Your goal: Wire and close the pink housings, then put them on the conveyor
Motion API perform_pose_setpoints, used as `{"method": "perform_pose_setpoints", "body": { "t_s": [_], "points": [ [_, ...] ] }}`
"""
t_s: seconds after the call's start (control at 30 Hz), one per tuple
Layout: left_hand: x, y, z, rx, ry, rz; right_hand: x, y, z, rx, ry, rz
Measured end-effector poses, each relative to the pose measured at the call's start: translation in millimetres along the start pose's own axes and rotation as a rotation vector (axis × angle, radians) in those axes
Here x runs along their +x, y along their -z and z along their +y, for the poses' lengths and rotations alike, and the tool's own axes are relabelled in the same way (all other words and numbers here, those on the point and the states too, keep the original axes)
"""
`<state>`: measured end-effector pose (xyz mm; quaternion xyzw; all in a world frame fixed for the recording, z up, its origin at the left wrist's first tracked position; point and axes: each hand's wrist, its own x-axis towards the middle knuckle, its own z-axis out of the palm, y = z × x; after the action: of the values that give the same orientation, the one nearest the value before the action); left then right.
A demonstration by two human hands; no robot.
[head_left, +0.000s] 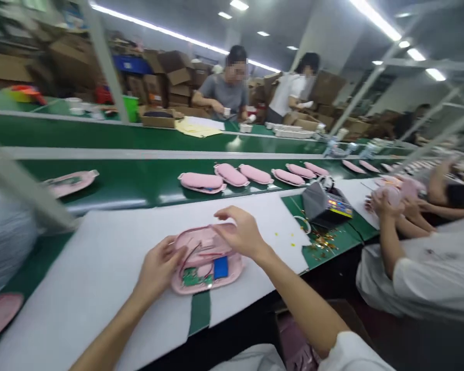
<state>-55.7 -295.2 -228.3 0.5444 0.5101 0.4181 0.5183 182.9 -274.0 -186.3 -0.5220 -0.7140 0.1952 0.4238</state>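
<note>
An opened pink plastic case (237, 270) lies low over the white sheet, its two halves one above the other. In the lower half sit a green circuit board (191, 276) and a blue battery block (220, 268), with thin wires running up to the upper half. My left hand (160, 265) grips the left edge of the case, thumb on the inner side. At the upper right rim is my right hand (242, 232), thumb over the upper half and fingers spread apart above it. Whether that thumb presses on the shell I cannot tell.
White sheets (112, 257) cover the bench. Several pink cases (203, 181) stand along the green conveyor (139, 180). To the right are a grey device with a display (327, 203) and small gold scraps (322, 242). A co-worker (429, 263) sits close on the right.
</note>
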Motion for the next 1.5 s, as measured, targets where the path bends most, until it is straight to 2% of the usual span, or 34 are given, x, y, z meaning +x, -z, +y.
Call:
{"method": "perform_pose_setpoints", "body": {
  "t_s": [0.1, 0.13, 0.17, 0.23, 0.3, 0.4, 0.53, 0.6, 0.67, 0.73, 0.77, 0.87, 0.93, 0.97, 1.03, 1.1, 1.17, 1.33, 1.4, 1.5],
  "points": [
    [9, 4.8, -3, 0.046, 0.106, 0.044, -34, 74, 66, 0.336, -0.404, 0.747],
    [10, 4.8, -2, 0.077, 0.118, 0.05, -48, 101, 89, 0.372, -0.507, 0.897],
    [10, 4.1, 0, 0.115, 0.121, 0.061, -61, 125, 112, 0.405, -0.593, 0.991],
    [9, 1.3, 6, 0.194, 0.112, 0.091, -78, 162, 150, 0.478, -0.72, 1.056],
    [8, -1.5, 11, 0.239, 0.122, 0.113, -82, 182, 176, 0.564, -0.803, 1.067],
    [12, -2.4, 12, 0.227, 0.166, 0.131, -75, 190, 192, 0.635, -0.825, 1.068],
    [19, 0.0, 1, 0.17, 0.173, 0.176, -76, 191, 189, 0.648, -0.808, 1.077],
    [15, -0.5, -3, 0.125, 0.133, 0.195, -84, 186, 176, 0.64, -0.805, 1.062],
    [8, -2.2, -5, 0.065, 0.085, 0.181, -89, 171, 154, 0.619, -0.786, 1.042],
    [2, -3.8, -7, -0.021, 0.051, 0.12, -83, 143, 123, 0.551, -0.677, 0.881],
    [0, -4.3, -8, -0.08, 0.036, 0.072, -76, 125, 102, 0.503, -0.576, 0.72],
    [-4, -5.8, -9, -0.22, -0.005, -0.007, -43, 63, 30, 0.296, -0.159, 0.071],
    [-6, -7.8, -9, -0.279, -0.014, -0.029, -20, 21, -12, 0.089, 0.092, -0.28],
    [-7, -9.0, -10, -0.304, -0.016, -0.035, -11, 3, -27, -0.039, 0.194, -0.406],
    [-10, -11.3, -12, -0.35, -0.024, -0.037, 3, -26, -42, -0.299, 0.336, -0.548],
    [-11, -12.8, -15, -0.385, -0.039, -0.039, 9, -42, -44, -0.505, 0.407, -0.58],
    [-12, -13.5, -17, -0.399, -0.051, -0.042, 10, -49, -39, -0.634, 0.44, -0.574],
    [-13, -13.8, -19, -0.376, -0.074, -0.025, 5, -58, -34, -0.758, 0.473, -0.529],
    [-14, -13.7, -21, -0.353, -0.08, -0.016, 6, -60, -32, -0.754, 0.412, -0.465],
    [-16, -13.4, -24, -0.298, -0.095, 0.0, 14, -53, -26, -0.69, 0.229, -0.305]
  ]
}}
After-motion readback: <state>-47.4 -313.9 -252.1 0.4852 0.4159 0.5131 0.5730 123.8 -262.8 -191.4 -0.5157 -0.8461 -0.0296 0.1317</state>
